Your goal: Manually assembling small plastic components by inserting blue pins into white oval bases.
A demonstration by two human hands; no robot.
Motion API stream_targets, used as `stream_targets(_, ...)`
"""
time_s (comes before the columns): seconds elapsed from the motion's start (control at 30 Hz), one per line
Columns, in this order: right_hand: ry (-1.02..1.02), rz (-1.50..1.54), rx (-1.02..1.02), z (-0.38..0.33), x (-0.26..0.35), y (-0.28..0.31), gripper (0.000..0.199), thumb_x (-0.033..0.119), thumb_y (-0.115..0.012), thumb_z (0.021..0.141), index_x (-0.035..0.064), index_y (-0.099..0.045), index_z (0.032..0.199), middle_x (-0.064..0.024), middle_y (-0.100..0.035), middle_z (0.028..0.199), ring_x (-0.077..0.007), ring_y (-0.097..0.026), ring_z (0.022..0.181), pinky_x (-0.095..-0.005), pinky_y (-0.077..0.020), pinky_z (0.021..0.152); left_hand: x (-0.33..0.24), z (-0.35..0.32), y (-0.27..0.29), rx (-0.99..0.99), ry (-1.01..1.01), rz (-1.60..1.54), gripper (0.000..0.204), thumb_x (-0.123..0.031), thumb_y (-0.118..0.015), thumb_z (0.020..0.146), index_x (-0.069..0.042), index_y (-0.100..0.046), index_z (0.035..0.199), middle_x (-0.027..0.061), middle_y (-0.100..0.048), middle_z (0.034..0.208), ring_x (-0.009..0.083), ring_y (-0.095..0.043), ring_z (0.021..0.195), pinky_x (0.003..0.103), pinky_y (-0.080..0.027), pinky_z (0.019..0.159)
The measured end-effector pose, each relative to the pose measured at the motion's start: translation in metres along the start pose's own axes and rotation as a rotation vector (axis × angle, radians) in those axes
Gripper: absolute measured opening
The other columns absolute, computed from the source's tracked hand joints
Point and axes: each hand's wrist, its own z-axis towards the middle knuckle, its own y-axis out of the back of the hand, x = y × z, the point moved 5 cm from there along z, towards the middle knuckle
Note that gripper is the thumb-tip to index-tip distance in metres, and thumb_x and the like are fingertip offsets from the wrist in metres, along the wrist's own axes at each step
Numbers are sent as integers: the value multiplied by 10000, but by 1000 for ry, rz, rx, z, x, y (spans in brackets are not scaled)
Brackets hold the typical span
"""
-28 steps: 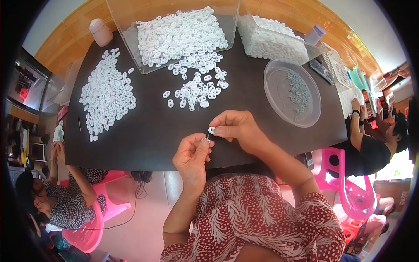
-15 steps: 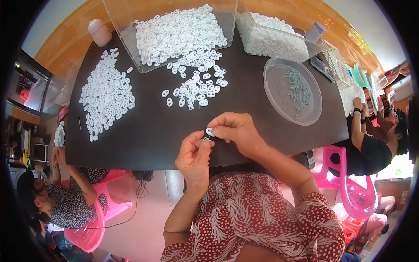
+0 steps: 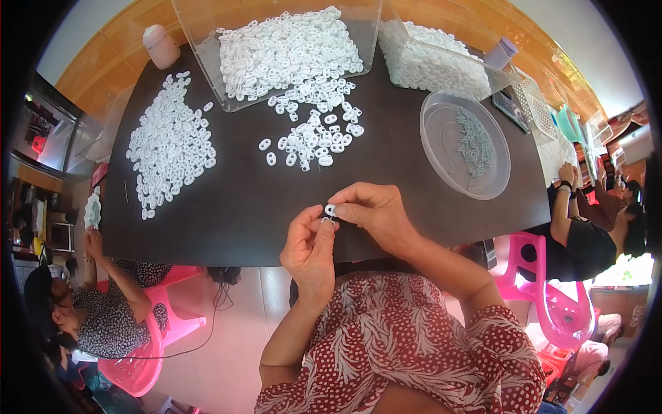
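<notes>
Small white plastic piece (image 3: 330, 209), pinched between fingertips of left hand (image 3: 309, 247) and right hand (image 3: 372, 210); loosened pinch would likely drop it off the black table (image 3: 241, 214).

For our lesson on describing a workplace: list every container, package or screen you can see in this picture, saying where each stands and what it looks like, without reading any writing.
Clear plastic bin: table's far edge, centre; rectangular, spilling white plastic pieces.
Second clear bin: far right; rectangular, full of white pieces.
Round clear tray: right of table; shallow, holding small greyish parts.
Pink bottle: far left corner; small, rounded.
Dark flat device: beyond the tray; whether it has a screen is unclear.
</notes>
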Motion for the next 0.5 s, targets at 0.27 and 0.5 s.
stream_targets(0.27, 94, -120, 59, -6, -1, -5, 126, -6, -613, 847, -33, -662, 961, -61, -618, 869, -115, -603, 787, -244, -488, 709, 5, -2, 0, -16, -39, -10, 239, -40, -593, 895, 46, -574, 1117, 41, -633, 824, 57, -544, 673, 175, -423, 556)
stream_targets(0.5, 227, -267, 81, -10, 1, -4, 157, -20, -615, 836, -3, -657, 986, -65, -595, 888, -123, -577, 811, -249, -474, 699, 4, -2, 0, -5, 35, -33, 247, -62, -584, 912, 47, -596, 1133, 18, -604, 852, 54, -502, 664, 179, -412, 570)
